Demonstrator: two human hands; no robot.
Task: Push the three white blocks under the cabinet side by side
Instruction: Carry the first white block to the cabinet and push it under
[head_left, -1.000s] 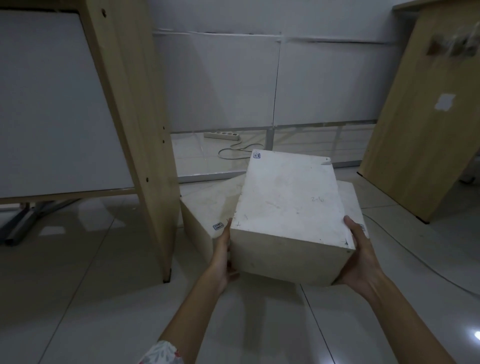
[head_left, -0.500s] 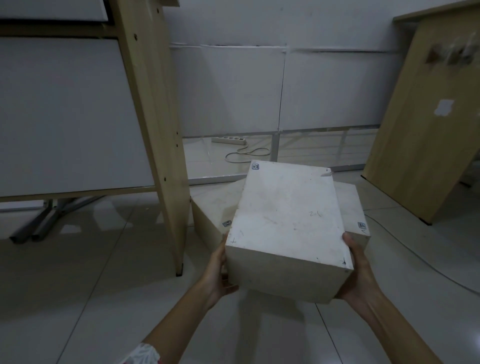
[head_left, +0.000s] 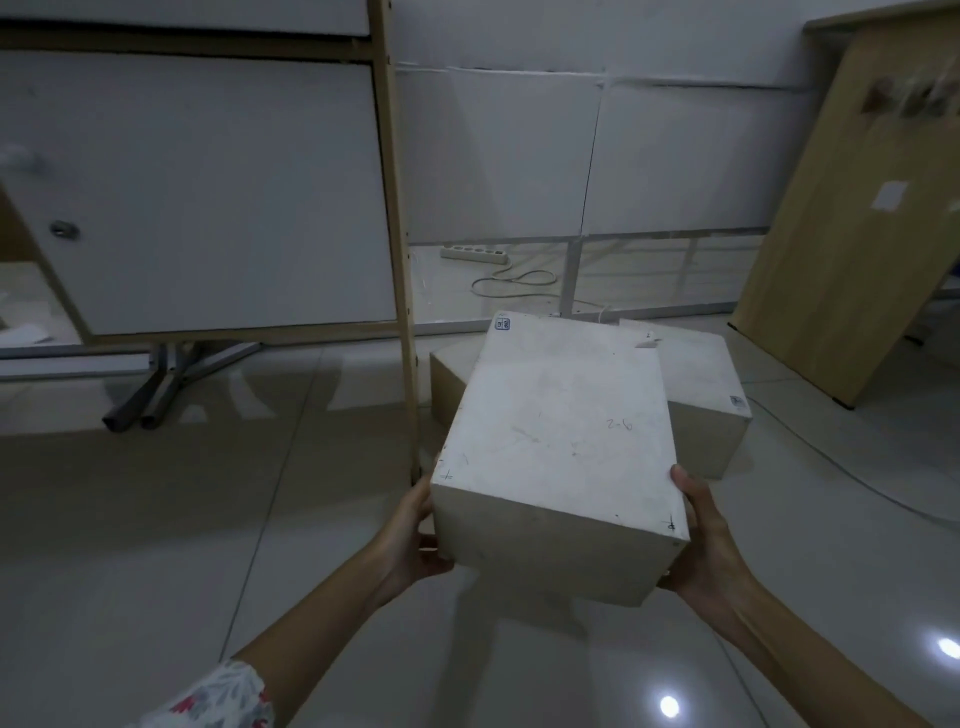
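Open tiled floor (head_left: 156, 519) spreads wide from seven round to ten o'clock, running clear in under the cabinet (head_left: 208, 197), whose bottom edge stands off the ground. At eleven the cabinet's wooden side panel (head_left: 405, 312) comes straight down to the floor just left of the held block (head_left: 561, 441), and the grey metal legs (head_left: 150, 395) cross the gap at ten o'clock. Up at one o'clock two more blocks (head_left: 701, 379) crowd the floor, with a wooden panel (head_left: 841, 234) leaning at two.

Held block (head_left: 558, 431) now nearer, clear of the others
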